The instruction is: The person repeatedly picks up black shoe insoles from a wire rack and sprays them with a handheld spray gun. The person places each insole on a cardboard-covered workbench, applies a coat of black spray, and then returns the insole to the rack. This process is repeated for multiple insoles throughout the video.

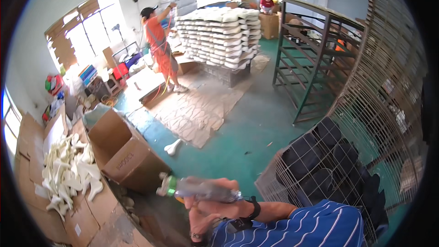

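In front of my chest a clear plastic bottle (pixel 203 190) lies nearly level, with a green collar and a whitish nozzle-like tip pointing left. My right hand (pixel 226 206) is wrapped around its body from the right, a dark strap on the wrist. Close beneath the collar end is my left hand (pixel 201 224), with a bracelet at its wrist. Its fingers are blurred and partly hidden by the bottle and the right hand, so their grip does not show.
Pale bone-shaped pieces (pixel 73 169) lie heaped on cardboard at left, beside an open carton (pixel 132 155). A wire cage (pixel 315 164) with dark pads stands at right, before a metal rack (pixel 315 59). Beyond, a person in orange (pixel 157 41) stands by stacked pale pieces (pixel 219 36).
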Tool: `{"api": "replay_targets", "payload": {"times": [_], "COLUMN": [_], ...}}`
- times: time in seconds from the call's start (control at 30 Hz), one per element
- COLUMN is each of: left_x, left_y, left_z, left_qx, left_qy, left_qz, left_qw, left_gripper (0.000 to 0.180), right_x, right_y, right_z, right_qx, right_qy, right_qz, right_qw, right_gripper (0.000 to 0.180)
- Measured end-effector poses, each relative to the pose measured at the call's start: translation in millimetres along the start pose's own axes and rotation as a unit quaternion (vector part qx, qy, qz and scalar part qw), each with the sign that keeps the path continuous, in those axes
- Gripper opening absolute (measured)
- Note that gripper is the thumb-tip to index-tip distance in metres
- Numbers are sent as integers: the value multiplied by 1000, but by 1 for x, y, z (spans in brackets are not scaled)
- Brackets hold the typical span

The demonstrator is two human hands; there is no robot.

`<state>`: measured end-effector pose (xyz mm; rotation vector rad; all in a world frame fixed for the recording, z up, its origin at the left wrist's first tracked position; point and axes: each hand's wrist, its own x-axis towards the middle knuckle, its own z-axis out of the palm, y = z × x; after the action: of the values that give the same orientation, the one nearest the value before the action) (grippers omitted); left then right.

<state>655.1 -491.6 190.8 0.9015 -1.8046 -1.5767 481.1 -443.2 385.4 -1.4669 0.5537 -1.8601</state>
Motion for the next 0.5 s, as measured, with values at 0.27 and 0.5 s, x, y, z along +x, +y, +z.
{"api": "replay_targets", "payload": {"times": [0.27,0.5], "left_x": [95,32], "left_y": [-81,-203], "left_z": [-59,-180], "left_qx": [218,229], "left_qy": [73,-50], "left_qz": [-64,-339], "left_qw": [971,911], "left_gripper": [30,82], "right_x": [17,31], "right_y": [-44,-69], "right_z": [-89,-147], "right_qx": [104,-142], "right_qy": [231,526], "right_qz": [-29,-92], "right_qw": [967,834], "right_gripper": [25,35]}}
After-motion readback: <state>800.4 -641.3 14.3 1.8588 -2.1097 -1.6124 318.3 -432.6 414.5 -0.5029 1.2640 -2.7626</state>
